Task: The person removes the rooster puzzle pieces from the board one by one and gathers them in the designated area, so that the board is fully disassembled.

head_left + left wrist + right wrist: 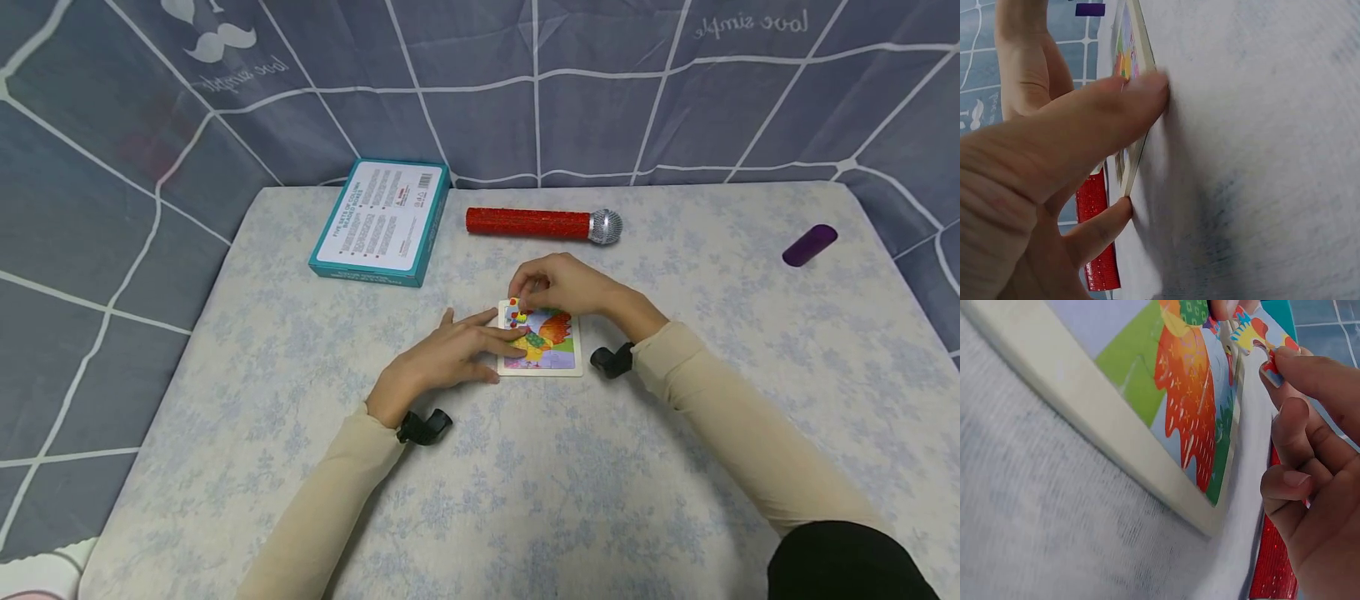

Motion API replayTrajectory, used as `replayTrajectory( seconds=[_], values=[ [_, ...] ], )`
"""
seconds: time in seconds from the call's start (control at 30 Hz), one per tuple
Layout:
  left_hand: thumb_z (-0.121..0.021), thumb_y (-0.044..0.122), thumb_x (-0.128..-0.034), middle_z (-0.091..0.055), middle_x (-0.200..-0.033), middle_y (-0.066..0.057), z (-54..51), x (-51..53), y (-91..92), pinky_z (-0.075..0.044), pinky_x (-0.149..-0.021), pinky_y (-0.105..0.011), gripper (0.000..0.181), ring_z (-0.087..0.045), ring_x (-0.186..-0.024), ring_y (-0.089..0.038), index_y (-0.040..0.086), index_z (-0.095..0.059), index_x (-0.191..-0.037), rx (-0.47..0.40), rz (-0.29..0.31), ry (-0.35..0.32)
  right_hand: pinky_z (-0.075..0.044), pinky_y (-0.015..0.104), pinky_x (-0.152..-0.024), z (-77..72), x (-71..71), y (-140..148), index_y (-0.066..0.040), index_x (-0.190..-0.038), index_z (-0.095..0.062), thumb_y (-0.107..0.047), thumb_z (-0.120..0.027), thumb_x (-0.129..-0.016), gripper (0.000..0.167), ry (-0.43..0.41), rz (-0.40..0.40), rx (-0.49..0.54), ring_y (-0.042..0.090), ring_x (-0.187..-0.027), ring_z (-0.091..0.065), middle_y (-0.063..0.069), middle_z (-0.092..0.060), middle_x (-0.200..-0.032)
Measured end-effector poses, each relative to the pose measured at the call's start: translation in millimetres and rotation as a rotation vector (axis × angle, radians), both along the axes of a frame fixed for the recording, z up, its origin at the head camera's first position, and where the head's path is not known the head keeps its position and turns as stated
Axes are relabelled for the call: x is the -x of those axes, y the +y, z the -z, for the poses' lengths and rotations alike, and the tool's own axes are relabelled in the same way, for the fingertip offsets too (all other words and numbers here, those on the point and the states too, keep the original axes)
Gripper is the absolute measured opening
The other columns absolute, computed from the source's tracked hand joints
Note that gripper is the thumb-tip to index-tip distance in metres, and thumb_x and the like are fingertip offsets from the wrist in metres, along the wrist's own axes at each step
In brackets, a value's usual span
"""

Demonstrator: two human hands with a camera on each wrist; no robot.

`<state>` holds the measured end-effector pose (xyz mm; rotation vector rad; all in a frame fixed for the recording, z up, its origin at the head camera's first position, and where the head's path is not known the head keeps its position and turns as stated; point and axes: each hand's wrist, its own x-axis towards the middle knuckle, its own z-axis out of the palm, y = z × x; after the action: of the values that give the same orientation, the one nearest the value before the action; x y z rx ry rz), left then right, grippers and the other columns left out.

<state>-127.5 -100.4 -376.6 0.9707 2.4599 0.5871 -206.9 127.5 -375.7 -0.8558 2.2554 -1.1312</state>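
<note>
A small jigsaw puzzle (561,360) in a pale frame lies on the table, its picture bright with orange, yellow, green and purple. Between thumb and fingertips my right hand (570,282) pinches a puzzle piece (1277,332) with red, yellow and blue on it. That piece is tilted over the frame's far left corner. My left hand (453,354) lies at the frame's left side with its fingers stretched out, some over the picture. In the left wrist view, the thumb (1104,115) and another finger touch the frame's edge. The left fingers partly cover the picture.
Behind the puzzle lies a red microphone (528,222) with a silver head. A teal box (378,218) with a white printed label is at the back left. A purple cylinder (810,245) lies at the far right. Grey checked cloth (480,125) hangs behind the table.
</note>
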Motion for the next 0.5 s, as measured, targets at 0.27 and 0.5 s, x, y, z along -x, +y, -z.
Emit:
replayTrajectory(
  seconds=[0.27,0.5],
  values=[
    [-0.088,0.031,-0.0702,-0.042,-0.151,0.011,-0.7,-4.1,1.7,-0.002,-0.107,-0.075,0.066,-0.014,-0.150,-0.024,0.028,-0.065,-0.132,0.030,-0.028,-0.007,-0.047,0.031,-0.075,0.6,-1.7,25.2,-0.008,-0.105,-0.073,-0.011,-0.069,-0.092,0.014,-0.051,0.081,0.021,0.021,-0.081,-0.060,0.007,-0.070,-0.089],
    [-0.092,0.032,-0.0647,-0.038,-0.153,0.012,-0.4,-5.4,3.1,0.002,-0.107,-0.074,0.074,-0.009,-0.150,-0.024,0.026,-0.064,-0.133,0.056,-0.020,-0.010,-0.043,0.029,-0.071,-2.6,-6.1,64.1,-0.007,-0.107,-0.075,-0.013,-0.072,-0.090,0.018,-0.066,0.183,-0.040,0.019,-0.082,-0.056,0.007,-0.071,-0.092]
  ],
)
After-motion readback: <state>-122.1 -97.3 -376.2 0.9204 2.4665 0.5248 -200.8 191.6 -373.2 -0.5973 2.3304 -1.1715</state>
